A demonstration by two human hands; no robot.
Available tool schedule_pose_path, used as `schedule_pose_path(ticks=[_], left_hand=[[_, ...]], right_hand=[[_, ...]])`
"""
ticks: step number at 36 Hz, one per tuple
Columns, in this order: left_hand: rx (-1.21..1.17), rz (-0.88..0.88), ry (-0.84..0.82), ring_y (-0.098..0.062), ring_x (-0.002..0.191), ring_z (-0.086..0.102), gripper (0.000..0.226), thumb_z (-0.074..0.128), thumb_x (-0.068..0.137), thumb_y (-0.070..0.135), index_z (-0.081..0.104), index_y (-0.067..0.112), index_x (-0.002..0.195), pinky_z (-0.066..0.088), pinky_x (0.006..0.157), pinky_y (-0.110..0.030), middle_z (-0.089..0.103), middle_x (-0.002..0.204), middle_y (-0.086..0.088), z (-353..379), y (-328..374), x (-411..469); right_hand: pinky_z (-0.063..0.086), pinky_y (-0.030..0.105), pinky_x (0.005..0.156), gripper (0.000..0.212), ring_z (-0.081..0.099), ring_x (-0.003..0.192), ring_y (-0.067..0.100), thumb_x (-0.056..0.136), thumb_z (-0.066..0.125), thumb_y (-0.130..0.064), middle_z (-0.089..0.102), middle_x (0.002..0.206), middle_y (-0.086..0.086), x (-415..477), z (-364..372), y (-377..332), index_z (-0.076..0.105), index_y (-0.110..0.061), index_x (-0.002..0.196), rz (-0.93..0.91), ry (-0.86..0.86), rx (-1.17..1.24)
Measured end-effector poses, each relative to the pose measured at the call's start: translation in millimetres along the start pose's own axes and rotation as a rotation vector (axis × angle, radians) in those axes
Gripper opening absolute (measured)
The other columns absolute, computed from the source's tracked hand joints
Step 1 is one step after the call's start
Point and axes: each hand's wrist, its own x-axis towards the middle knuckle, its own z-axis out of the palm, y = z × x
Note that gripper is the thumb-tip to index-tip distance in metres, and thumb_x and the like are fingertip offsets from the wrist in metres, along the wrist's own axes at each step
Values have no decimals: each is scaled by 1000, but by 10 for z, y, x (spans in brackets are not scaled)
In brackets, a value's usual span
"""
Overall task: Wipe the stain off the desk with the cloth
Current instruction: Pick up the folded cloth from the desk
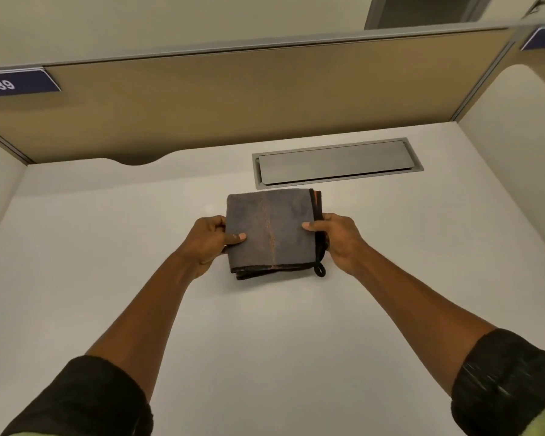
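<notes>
A folded dark grey cloth (272, 232) with black edging and a small hanging loop is held flat over the middle of the white desk (107, 278). My left hand (210, 242) grips its left edge, thumb on top. My right hand (337, 239) grips its right edge the same way. I cannot tell whether the cloth rests on the desk or hovers just above it. No stain shows on the visible desk surface; whatever lies under the cloth is hidden.
A grey metal cable hatch (335, 163) is set into the desk just behind the cloth. Tan partition panels (233, 99) wall the desk at the back, with white side panels left and right. A blue tag reading 139 (16, 84) hangs at the upper left.
</notes>
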Motion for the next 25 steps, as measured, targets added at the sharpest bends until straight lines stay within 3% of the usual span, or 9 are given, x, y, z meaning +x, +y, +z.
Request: schedule_pose_path(ticks=[4,10,13,15,18,21,23,25], left_hand=[[36,29,-131,-24,103,79,27,82,92,-5,74,2,117,69,79,-30,80,115,-12,243,49,-90],[118,72,-313,-29,112,76,36,79,90,-14,73,6,119,69,88,-42,76,124,-10,768,75,-237],[163,124,-353,-33,114,75,39,76,89,-19,73,6,120,68,93,-50,75,126,-12,1091,101,-329],[165,190,-357,-33,113,76,38,75,91,-18,72,6,119,68,92,-50,74,128,-11,1310,117,-398],[127,263,-353,-27,105,80,31,72,92,-19,72,4,113,69,88,-44,76,122,-6,1628,105,-501],[134,253,-321,-32,104,79,20,71,93,-19,75,-6,108,70,87,-46,78,119,-18,1968,53,-593],[166,198,-308,-33,102,78,24,68,93,-21,80,-1,93,69,78,-38,81,110,-17,2206,4,-638],[167,124,-314,-31,96,78,39,63,92,-25,79,7,77,64,70,-29,84,105,-15,2439,-62,-676]], right_hand=[[59,31,77,38,77,101,26,83,86,-9,82,109,6,-279,-517,73,73,-9,119,-70,29,-16],[62,48,97,48,74,116,35,79,89,-8,80,118,12,-655,-1320,239,74,-8,125,19,14,19],[61,48,100,36,72,120,36,79,87,-6,80,118,12,-844,-1696,298,81,-6,114,46,-21,-11],[64,45,94,32,73,118,34,80,85,-2,80,118,11,-988,-1938,316,82,-11,111,-37,-19,-16],[65,37,88,40,76,112,28,80,85,4,80,117,11,-1263,-2261,341,80,-16,114,-316,39,-46],[62,35,89,43,74,105,22,77,77,18,80,106,7,-1508,-2556,406,81,-16,104,-526,113,-116],[55,41,81,40,68,96,28,73,63,27,75,97,12,-1620,-2737,503,78,-6,89,-563,132,-83],[53,40,84,45,68,95,26,70,58,33,74,95,11,-1704,-2910,623,78,-5,80,-542,173,-61]])
